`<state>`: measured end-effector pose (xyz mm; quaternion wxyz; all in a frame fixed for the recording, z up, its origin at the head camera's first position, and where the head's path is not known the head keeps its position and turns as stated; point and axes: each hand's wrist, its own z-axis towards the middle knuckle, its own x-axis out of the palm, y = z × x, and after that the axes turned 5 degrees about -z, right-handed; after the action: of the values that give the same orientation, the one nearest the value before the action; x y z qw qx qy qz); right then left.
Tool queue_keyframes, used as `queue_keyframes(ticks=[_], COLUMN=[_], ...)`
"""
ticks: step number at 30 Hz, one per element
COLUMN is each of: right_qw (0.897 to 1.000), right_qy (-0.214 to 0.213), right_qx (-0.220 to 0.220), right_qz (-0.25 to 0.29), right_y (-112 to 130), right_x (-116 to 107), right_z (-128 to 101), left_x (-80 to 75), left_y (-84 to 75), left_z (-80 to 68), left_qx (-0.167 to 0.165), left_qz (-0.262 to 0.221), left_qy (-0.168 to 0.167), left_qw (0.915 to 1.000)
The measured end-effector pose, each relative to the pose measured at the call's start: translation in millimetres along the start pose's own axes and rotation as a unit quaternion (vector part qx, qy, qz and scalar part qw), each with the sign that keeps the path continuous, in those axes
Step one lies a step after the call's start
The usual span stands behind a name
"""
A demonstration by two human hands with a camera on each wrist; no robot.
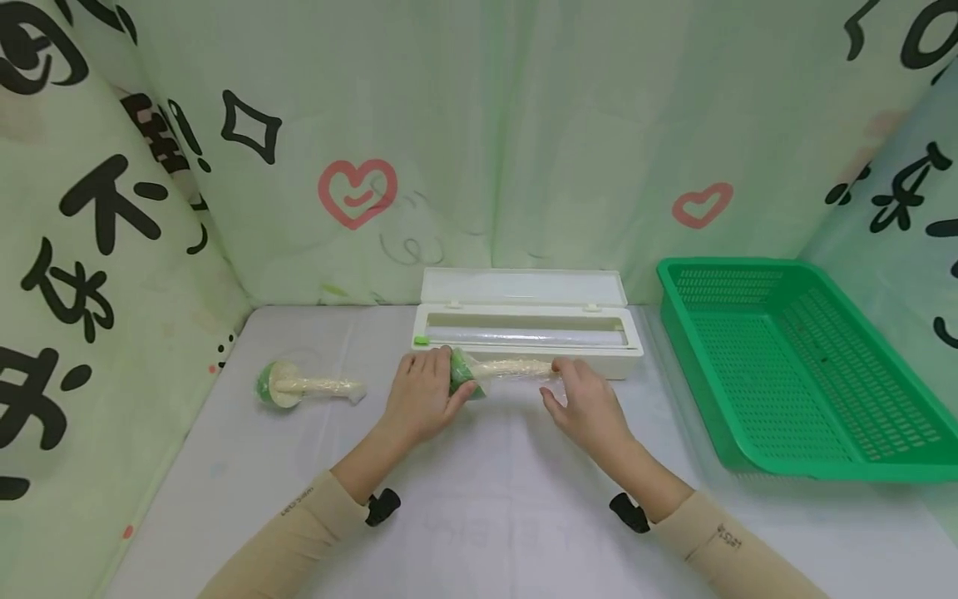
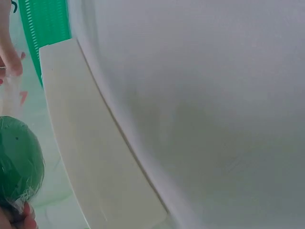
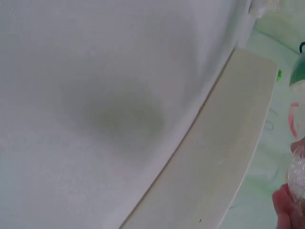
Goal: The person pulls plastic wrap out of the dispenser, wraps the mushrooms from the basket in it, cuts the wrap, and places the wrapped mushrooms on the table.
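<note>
Here, left hand (image 1: pixel 422 395) round film-wrapped green-capped mushroom (image 1: pixel 494 370); right hand (image 1: pixel 587 403) pinching its crinkly stem end.

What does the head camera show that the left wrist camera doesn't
Only the head view shows both hands whole: the left hand grips the green cap of the wrapped mushroom, the right hand holds its stem end, and a second wrapped mushroom lies apart at the left. Only the left wrist view shows the cap's wrinkled film close up. Both show the cling film dispenser and green basket.
</note>
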<state>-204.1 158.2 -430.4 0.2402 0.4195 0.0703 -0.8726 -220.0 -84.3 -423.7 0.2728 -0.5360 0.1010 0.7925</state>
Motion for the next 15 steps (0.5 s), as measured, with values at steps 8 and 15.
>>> queue_keyframes(ticks=[8,15], right_qw=[0.998,1.000], right_qy=[-0.037,-0.001], right_qx=[0.003,-0.009], right_qz=[-0.056,0.004], right_y=[10.8,20.5], right_x=[1.7,-5.0], right_z=[-2.6,-3.2], left_x=[1.8,3.1], left_y=[-4.4,-2.2], left_z=[0.5,1.7], left_qx=[0.005,0.010], left_qz=[0.025,0.039], left_qy=[-0.023,-0.072], left_qw=[0.9994,0.9966])
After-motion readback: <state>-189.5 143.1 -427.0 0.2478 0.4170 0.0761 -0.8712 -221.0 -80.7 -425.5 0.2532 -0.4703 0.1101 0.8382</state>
